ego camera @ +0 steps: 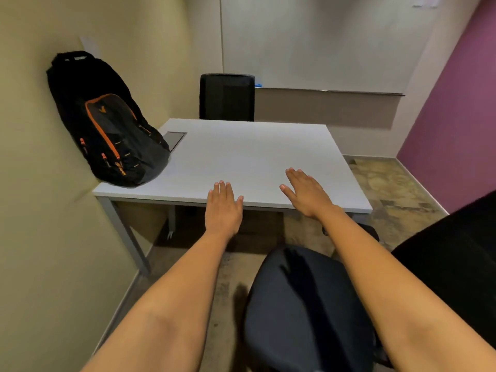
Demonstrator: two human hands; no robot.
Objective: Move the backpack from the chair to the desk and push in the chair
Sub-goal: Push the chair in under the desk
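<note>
**Bag placed, chair next**

Worktop [255, 157] carrying backpack [107, 122] at far-left corner, leaning on wall. Chair [308, 304] pulled out, seat empty. Left hand [224, 208] and right hand [308, 194] spread flat, fingers holding nothing. Next, probably: grip chair, push in.

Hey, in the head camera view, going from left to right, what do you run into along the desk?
Backpack leaning against the left wall → dark cable hatch set in the desk → left hand → right hand, both hands open and empty at the near edge.
</note>
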